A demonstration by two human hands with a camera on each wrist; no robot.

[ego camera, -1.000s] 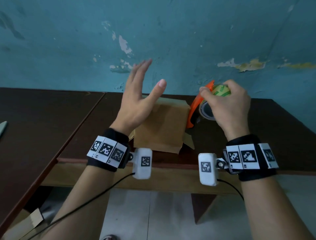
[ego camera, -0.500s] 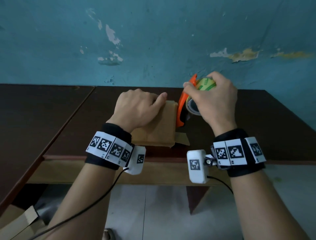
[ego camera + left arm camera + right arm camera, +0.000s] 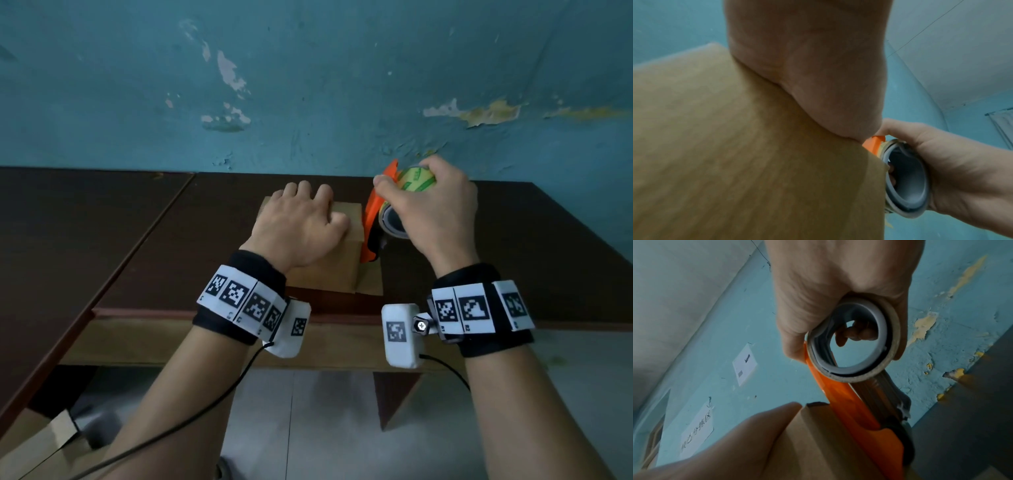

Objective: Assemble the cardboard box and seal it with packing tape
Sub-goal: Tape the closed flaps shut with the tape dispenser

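Box sits on dark table, near its front edge, roughly center of head view. Top flaps look folded down; inside not visible, contents cannot tell. One small flap sticks out flat on the table at the box's 4 o'clock corner.

Left hand lies palm down on box top, fingers reaching toward 12 o'clock over the far edge, thumb toward 3 o'clock. Fingers look loosely bent over that edge but their tips are hidden; pressing flat, not clearly gripping. In left wrist view the palm heel is pressed right on the cardboard.

Right hand is at the box's 3 o'clock, fingers and thumb wrapped around the tape roll on an orange dispenser. Dispenser stands steeply tilted, lower end down against the box's right side, near the table. Right wrist view: roll core is an open ring, fingertips seen through it; orange body runs down along the box edge, touching it.

Teal wall with peeling paint behind table. More cardboard on the floor at 7 o'clock.
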